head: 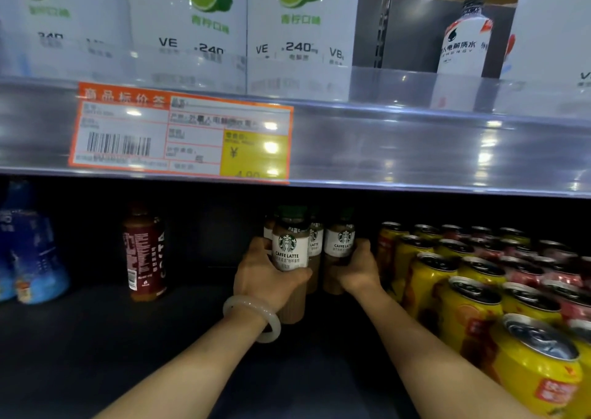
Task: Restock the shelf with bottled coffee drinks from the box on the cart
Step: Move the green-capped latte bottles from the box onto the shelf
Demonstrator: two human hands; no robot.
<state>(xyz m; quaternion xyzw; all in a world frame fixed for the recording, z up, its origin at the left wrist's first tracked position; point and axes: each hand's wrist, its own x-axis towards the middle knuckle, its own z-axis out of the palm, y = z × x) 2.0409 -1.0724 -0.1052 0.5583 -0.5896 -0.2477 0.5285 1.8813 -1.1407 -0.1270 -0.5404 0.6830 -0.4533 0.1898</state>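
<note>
Both my arms reach deep into the dark lower shelf [96, 338]. My left hand [265, 278], with a pale bangle on its wrist, grips the front caffe latte bottle [289, 249] around its lower half. My right hand [358, 271] holds another caffe latte bottle [340, 242] from the right side. Between and behind them stand more of the same brown bottles [315, 242] with green caps and white labels. The box and the cart are out of view.
Yellow and red drink cans [473, 297] fill the shelf right of my right arm. A dark red coffee bottle [145, 255] and blue bottles [32, 252] stand at the left. The upper shelf edge [415, 150] carries an orange price tag [179, 134]; lime drink cartons [192, 28] above.
</note>
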